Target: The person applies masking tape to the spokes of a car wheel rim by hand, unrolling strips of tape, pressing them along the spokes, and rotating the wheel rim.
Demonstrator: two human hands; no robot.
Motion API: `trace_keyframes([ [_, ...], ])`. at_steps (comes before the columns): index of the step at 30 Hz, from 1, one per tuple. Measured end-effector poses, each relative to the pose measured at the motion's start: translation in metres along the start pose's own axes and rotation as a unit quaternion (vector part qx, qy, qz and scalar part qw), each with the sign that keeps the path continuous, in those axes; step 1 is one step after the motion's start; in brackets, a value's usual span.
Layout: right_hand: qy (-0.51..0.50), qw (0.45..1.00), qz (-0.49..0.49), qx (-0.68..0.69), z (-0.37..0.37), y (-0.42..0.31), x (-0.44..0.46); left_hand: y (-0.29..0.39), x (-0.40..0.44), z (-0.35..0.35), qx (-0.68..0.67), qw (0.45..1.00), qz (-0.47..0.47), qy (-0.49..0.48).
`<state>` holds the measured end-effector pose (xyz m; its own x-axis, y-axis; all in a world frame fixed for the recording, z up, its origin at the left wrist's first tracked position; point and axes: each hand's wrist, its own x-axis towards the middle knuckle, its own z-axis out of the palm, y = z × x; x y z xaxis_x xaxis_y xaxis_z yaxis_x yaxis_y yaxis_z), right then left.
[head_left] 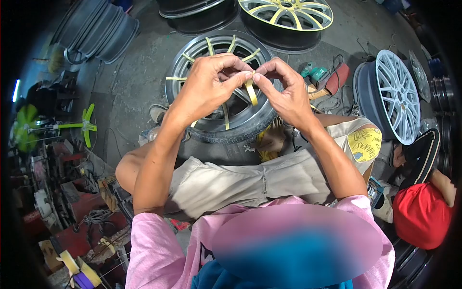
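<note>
Above a car wheel rim (240, 123), my left hand (214, 82) and my right hand (284, 89) meet, thumbs and forefingers pinched close together. Between them is a strip of yellow masking tape (252, 95), its free end hanging down over the rim. Both hands appear to hold the tape's upper end, though the exact grip is partly hidden by the fingers. Several short pieces of the same tape stick to the rim's spokes and edge. The rim lies face up in front of my bent legs, resting on a tyre (231, 137).
Another rim (286, 21) with yellow-taped spokes lies at the top. A silver multi-spoke wheel (397, 96) leans at right, near a green power tool (315, 73). Dark rims (96, 29) stack at upper left; a green fan (86, 126) and clutter fill the left. A person's red garment (423, 216) shows at lower right.
</note>
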<state>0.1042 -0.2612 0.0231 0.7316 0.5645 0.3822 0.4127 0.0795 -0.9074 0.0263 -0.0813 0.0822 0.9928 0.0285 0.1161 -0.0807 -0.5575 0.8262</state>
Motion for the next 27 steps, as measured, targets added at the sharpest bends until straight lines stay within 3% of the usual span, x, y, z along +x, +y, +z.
trace_keyframes([
  [4, 0.012, 1.0, -0.02, -0.011, 0.001, 0.0, 0.0, -0.007, -0.001, 0.01, 0.002, 1.0, 0.02, 0.02],
  [7, 0.023, 0.997, -0.05, -0.053, 0.001, 0.003, 0.0, -0.013, -0.002, 0.019, -0.075, 0.996, -0.039, 0.029],
  [9, 0.058, 0.992, -0.087, -0.07, 0.001, 0.005, 0.001, -0.019, 0.001, 0.024, -0.088, 0.987, -0.016, 0.13],
  [14, 0.071, 0.997, -0.006, -0.033, 0.002, 0.018, 0.001, -0.019, 0.0, 0.008, -0.091, 0.992, -0.019, 0.088],
  [18, -0.017, 0.995, 0.009, -0.099, 0.006, 0.018, -0.004, -0.016, 0.002, 0.002, -0.023, 0.996, 0.037, 0.079],
  [20, 0.011, 0.998, 0.056, -0.02, 0.014, 0.019, -0.006, -0.012, 0.002, 0.0, 0.004, 0.996, 0.052, 0.074],
  [24, 0.042, 0.996, 0.069, 0.043, 0.007, 0.006, 0.005, -0.007, 0.0, -0.001, 0.069, 0.994, 0.069, 0.056],
  [27, 0.031, 0.999, 0.014, 0.023, 0.005, 0.007, 0.005, -0.008, 0.002, 0.004, 0.068, 0.994, 0.065, 0.062],
])
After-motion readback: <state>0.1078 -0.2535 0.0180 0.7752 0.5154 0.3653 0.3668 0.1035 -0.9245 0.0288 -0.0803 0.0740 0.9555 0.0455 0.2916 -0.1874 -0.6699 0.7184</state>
